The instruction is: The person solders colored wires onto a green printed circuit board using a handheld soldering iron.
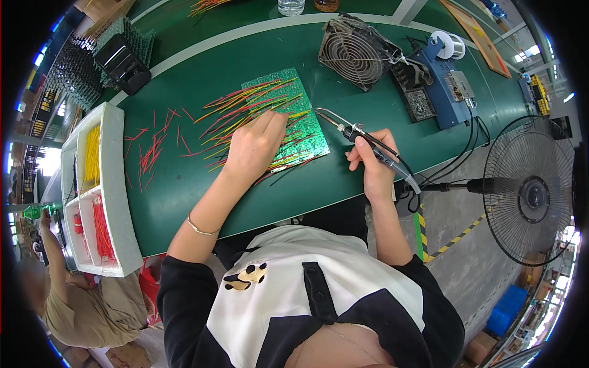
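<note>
Our right hand (pixel 375 162) is wrapped round the soldering iron (pixel 381 156), tip just beside the green circuit board (pixel 316 140) on our green bench (pixel 184 208). Our left hand (pixel 262 138) bends over that board; we can't tell what its fingertips pinch. A slip could scorch them; crowded wires (pixel 236 101) could snag. A standing fan (pixel 532 194) looms right, above grey floor (pixel 457 214).

One head-worn fisheye looks down on the workbench (pixel 178 199).

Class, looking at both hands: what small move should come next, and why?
Probably ease the soldering iron slightly left over the green board, clear of the left hand: the right hand holds it, tip near the board's right edge, close to red and yellow wires.
</note>
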`<state>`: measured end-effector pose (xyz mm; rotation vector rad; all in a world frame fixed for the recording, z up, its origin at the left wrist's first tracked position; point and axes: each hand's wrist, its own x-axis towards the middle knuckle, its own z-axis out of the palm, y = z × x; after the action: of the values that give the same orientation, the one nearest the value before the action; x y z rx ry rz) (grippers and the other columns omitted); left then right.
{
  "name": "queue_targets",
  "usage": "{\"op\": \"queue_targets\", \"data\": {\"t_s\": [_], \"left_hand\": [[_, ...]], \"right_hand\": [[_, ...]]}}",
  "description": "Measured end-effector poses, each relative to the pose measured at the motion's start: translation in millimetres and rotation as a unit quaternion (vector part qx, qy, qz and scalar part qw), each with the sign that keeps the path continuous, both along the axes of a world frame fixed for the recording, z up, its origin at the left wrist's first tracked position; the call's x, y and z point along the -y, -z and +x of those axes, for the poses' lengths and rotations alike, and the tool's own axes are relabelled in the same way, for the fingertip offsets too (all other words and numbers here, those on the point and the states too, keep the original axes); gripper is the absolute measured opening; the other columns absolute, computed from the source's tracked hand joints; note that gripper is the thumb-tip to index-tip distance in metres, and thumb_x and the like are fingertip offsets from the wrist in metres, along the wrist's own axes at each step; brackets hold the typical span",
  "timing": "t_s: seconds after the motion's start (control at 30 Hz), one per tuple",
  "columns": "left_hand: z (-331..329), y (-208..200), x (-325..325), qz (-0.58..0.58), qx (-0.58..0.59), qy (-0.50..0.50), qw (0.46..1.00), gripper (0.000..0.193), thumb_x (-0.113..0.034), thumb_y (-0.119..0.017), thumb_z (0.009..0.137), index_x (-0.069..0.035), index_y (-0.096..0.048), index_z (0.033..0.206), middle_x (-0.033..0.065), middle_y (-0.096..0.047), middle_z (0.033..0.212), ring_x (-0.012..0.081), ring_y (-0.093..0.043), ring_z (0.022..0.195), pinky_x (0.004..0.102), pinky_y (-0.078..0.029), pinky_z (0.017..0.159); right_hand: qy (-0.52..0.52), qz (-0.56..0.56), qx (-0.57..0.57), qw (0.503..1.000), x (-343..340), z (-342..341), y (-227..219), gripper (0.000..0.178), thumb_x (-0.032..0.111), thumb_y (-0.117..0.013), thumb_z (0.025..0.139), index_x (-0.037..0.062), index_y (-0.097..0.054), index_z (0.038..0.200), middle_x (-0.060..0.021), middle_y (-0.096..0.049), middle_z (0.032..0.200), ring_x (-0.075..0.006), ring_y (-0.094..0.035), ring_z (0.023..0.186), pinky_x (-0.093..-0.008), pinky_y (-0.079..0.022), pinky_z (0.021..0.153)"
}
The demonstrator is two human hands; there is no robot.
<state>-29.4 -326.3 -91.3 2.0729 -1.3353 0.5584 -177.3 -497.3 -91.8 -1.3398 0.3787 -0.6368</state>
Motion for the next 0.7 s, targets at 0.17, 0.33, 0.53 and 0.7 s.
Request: {"op": "queue_targets", "data": {"t_s": [0.17, 0.33, 0.53, 0.7], "left_hand": [[1.6, 1.0, -0.1, 0.011, 0.032, 0.007, 0.999, 0.015, 0.0, -0.063, 0.074, -0.003, -0.057, 0.088, 0.0063, -0.054, 0.073, 0.0187, -0.061, 0.063, 0.0293, -0.049, 0.051], [1.0, 1.3, -0.2, 0.019, 0.033, 0.005, 0.999, 0.016, 0.0, -0.062, 0.074, -0.003, -0.057, 0.088, 0.0065, -0.053, 0.073, 0.0188, -0.06, 0.064, 0.0296, -0.049, 0.05], [-0.5, 0.7, -1.3, 0.023, 0.008, -0.006, 1.0, 0.011, 0.0, -0.064, 0.077, -0.004, -0.059, 0.086, 0.0073, -0.058, 0.076, 0.0232, -0.059, 0.061, 0.0315, -0.049, 0.053], [-0.5, 0.1, -1.0, 0.035, 0.01, -0.007, 0.999, 0.011, 0.0, -0.064, 0.077, -0.004, -0.059, 0.087, 0.0069, -0.058, 0.076, 0.0233, -0.059, 0.061, 0.0315, -0.05, 0.053]], "right_hand": [[-0.004, -0.007, -0.007, 1.0, 0.2, -0.9, -1.0, 0.017, 0.009, -0.063, 0.086, 0.0019, -0.048, 0.085, -0.01, -0.06, 0.064, -0.011, -0.055, 0.05, -0.0222, -0.045, 0.05], [-0.005, -0.018, -0.008, 1.0, 0.4, 0.4, 0.0, 0.018, 0.01, -0.064, 0.086, 0.0019, -0.048, 0.085, -0.0101, -0.061, 0.065, -0.011, -0.056, 0.051, -0.0216, -0.044, 0.049], [0.019, 0.015, 0.034, 0.999, 4.1, -1.3, 6.8, 0.016, 0.009, -0.061, 0.087, 0.0022, -0.047, 0.086, -0.0102, -0.059, 0.064, -0.0133, -0.055, 0.05, -0.0297, -0.052, 0.063], [0.067, 0.054, 0.063, 0.994, 4.9, -2.2, 2.1, 0.016, 0.011, -0.061, 0.088, 0.0035, -0.047, 0.087, -0.0092, -0.059, 0.064, -0.0131, -0.054, 0.049, -0.0301, -0.052, 0.062]]}}
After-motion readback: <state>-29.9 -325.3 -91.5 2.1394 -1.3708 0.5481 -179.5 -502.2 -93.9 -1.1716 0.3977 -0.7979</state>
